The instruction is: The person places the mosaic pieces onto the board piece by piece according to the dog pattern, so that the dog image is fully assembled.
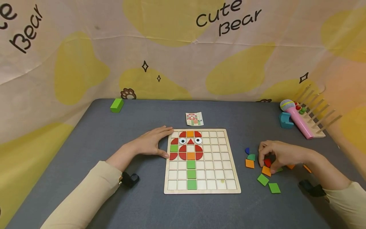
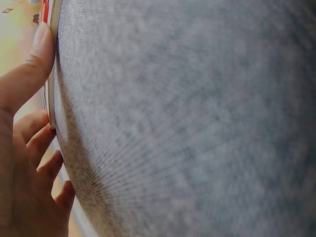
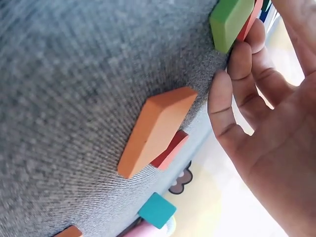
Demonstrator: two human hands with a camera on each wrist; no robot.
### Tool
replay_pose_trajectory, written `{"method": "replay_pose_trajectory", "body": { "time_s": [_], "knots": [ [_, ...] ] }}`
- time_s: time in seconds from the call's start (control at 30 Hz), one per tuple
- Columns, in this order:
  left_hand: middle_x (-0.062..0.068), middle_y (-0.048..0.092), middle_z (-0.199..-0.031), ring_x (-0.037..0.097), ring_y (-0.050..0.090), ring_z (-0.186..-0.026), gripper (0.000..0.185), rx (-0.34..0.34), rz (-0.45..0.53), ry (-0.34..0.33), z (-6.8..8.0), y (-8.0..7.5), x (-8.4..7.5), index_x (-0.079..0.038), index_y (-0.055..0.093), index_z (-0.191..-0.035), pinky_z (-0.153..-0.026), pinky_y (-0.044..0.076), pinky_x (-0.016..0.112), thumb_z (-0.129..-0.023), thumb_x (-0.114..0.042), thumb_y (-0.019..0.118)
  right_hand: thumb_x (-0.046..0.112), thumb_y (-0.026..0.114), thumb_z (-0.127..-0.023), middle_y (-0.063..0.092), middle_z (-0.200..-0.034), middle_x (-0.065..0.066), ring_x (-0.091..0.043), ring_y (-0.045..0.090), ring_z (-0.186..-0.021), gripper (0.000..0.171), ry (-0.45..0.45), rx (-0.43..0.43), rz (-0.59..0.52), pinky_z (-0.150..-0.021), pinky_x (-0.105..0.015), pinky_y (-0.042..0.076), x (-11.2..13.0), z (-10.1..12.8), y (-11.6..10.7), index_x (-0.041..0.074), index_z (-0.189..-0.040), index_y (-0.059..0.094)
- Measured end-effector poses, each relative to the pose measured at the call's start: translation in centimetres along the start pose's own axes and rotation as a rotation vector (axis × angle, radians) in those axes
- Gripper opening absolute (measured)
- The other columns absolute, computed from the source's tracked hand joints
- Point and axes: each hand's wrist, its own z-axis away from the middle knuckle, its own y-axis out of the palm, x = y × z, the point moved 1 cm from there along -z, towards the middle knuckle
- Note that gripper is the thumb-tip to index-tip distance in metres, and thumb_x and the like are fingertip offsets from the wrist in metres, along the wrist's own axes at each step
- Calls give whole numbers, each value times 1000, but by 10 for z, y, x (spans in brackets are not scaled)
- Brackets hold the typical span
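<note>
Left hand [image 1: 148,144] flat, fingers straight, steadying puzzle board [image 1: 171,190]. Right hand [image 1: 278,156] curled over loose tiles, pinching red tile [image 1: 267,162]. Judged: tile-picking step; next needs clean lift.

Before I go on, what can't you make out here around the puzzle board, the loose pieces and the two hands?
- Head view: the right hand covers the red piece; whether it grips it is unclear.
- Head view: the pattern card is too small to read.
- Left wrist view: the board shows only as an edge behind the table; the left hand is cut off.
- Right wrist view: the green piece is cropped at the top.
</note>
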Motion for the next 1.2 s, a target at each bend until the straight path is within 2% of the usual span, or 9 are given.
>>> {"method": "replay_pose_trajectory", "body": {
  "time_s": [0.3,0.4,0.63,0.73,0.83,0.93,1.07,1.2],
  "knots": [
    [6,26,-165,33,19,-155,104,0,-1,0,2,-2,0,-16,29,-157,-120,24,64,-75,-59,78,36,85,-72,55,-94,13,-5,45,-90,25,78,1,87,-71,-23,39,13,-7,-3,31,-83,63],
    [7,26,-165,33,19,-155,104,0,2,2,2,-2,0,-16,29,-157,-120,24,64,-75,-59,78,34,83,-74,57,-89,12,-5,47,-86,24,100,18,73,-68,-21,41,20,-10,-4,28,-79,61],
    [7,26,-165,33,20,-155,105,-1,0,5,1,-1,1,-17,29,-157,-119,24,65,-75,-61,77,23,81,-79,56,-72,11,-2,51,-65,23,123,84,-8,-56,-19,44,40,-19,-7,20,-74,58],
    [7,26,-165,33,20,-155,105,-4,-2,8,0,0,2,-16,29,-157,-119,25,64,-74,-61,77,23,79,-81,57,-72,11,-1,52,-64,19,81,66,-31,-57,-19,47,47,-28,-7,21,-79,60],
    [6,26,-165,33,20,-155,105,-3,-6,7,0,0,2,-17,29,-157,-119,25,64,-74,-61,77,23,76,-85,60,-77,10,-1,54,-68,12,16,15,-21,-61,-20,49,54,-40,-5,22,-91,66],
    [6,26,-165,33,20,-155,105,0,-4,3,0,0,2,-17,29,-157,-119,24,65,-74,-62,76,19,73,-89,64,-82,9,-2,56,-74,13,-29,-39,-13,-65,-20,50,61,-54,0,23,-101,71],
    [7,26,-165,33,20,-155,105,3,4,1,0,1,2,-18,29,-157,-119,23,65,-74,-62,76,15,73,-88,64,-82,10,-3,56,-76,14,-18,-93,-15,-69,-20,51,72,-75,10,23,-101,72],
    [7,26,-165,34,20,-155,105,1,3,2,0,1,2,-17,29,-157,-120,24,64,-74,-62,76,15,74,-88,62,-79,10,-2,54,-73,13,4,-128,-5,-68,-19,50,85,-97,19,22,-98,73]
  ]
}}
